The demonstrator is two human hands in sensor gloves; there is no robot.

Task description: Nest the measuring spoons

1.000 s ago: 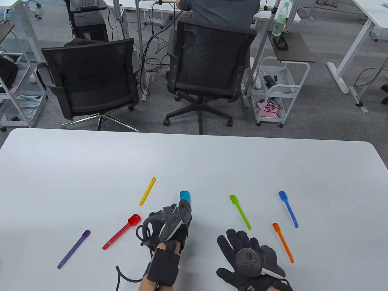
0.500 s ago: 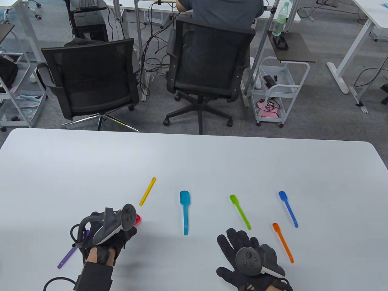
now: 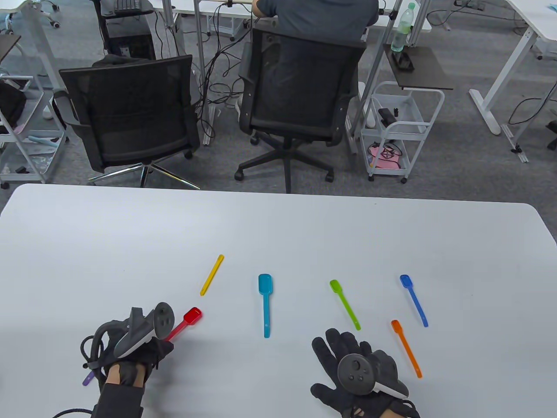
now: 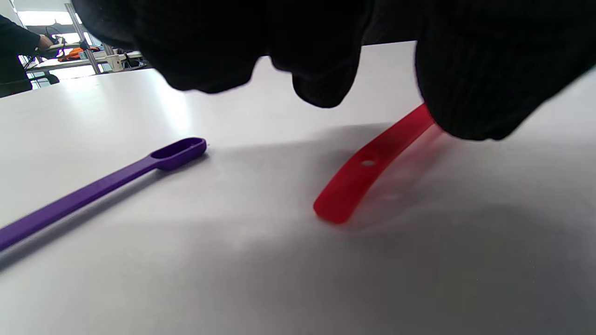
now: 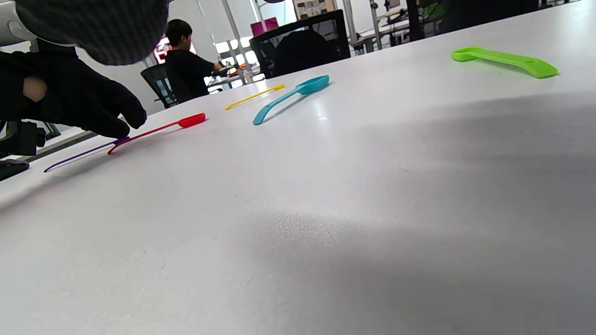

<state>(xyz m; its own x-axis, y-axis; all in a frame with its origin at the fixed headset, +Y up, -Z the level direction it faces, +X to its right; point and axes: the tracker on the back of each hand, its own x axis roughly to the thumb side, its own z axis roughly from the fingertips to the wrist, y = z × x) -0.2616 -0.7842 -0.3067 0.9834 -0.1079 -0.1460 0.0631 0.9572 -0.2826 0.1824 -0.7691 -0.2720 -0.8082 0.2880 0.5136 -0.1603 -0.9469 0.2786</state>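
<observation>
Several coloured measuring spoons lie apart on the white table point(image 3: 278, 226): purple point(image 4: 107, 179), red point(image 3: 192, 315), yellow point(image 3: 212, 274), cyan point(image 3: 265, 305), green point(image 3: 345, 304), blue point(image 3: 414, 299) and orange point(image 3: 406, 347). My left hand point(image 3: 159, 346) hovers low over the red spoon's handle point(image 4: 368, 172), fingers hanging down and apart. One fingertip point(image 4: 465, 102) covers the handle where they meet; I cannot tell whether it presses on it. The purple spoon lies just to its left, mostly hidden under the hand in the table view. My right hand point(image 3: 348, 361) rests flat on the table, fingers spread, holding nothing.
Two black office chairs point(image 3: 130, 109) stand beyond the far table edge, and a person sits in the right one point(image 3: 300, 87). A white cart point(image 3: 402, 130) stands further right. Bare table stretches behind the spoons.
My left hand left the cyan spoon and moved left and back toward me, ending over the red spoon's handle. No spoon has shifted. The right hand has not moved.
</observation>
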